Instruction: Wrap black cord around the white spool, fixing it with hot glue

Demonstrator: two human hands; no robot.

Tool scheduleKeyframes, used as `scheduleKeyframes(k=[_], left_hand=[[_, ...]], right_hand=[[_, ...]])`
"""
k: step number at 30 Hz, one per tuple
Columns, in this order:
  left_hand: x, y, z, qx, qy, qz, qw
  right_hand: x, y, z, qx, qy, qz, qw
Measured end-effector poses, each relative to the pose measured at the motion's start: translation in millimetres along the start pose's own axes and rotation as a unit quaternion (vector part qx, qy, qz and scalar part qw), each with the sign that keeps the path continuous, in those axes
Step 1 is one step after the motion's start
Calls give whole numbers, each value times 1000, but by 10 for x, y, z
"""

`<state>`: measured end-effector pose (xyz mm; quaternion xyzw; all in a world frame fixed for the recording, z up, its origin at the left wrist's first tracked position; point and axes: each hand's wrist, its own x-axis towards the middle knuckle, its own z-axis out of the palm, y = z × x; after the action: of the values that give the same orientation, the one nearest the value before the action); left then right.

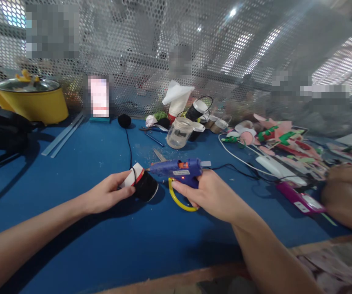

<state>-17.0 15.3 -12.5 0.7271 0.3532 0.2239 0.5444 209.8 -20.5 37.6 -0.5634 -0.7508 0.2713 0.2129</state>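
Gripping a blue glue gun (178, 169) in right hand (212, 196), left hand (108, 192) fingers clamped on black-wrapped cup (143, 184); glass jar (179, 132), scissors (159, 154) toward counter (102, 245) far edge

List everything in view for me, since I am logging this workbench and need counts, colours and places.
table: one, blue top, wooden front edge.
glue gun: one, blue with yellow stand, centre, in the right hand.
cup: one, black, white and red, lying on its side, in the left hand.
jar: one, clear, behind the glue gun.
pot: one, yellow, far left.
felt pieces: a pile, pink, green, red, right.
phone: one, magenta, right.
other person's hands: two, far right edge.
left hand: one, gripping the cup.
right hand: one, gripping the glue gun.
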Motion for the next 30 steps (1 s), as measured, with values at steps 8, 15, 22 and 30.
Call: scheduleKeyframes(k=[8,15,22,30], left_hand=[[-9,-3,0,-2,1,0,1000],[-7,1,-1,0,-2,5,1000],[-9,-12,-1,21,0,-1,1000],[-4,-5,4,-7,-3,2,1000]], right_hand=[[5,-16,0,3,2,-3,1000],[-6,-10,3,7,1,-1,1000],[-9,-19,-1,22,-6,5,1000],[-21,-7,7,12,0,-5,1000]])
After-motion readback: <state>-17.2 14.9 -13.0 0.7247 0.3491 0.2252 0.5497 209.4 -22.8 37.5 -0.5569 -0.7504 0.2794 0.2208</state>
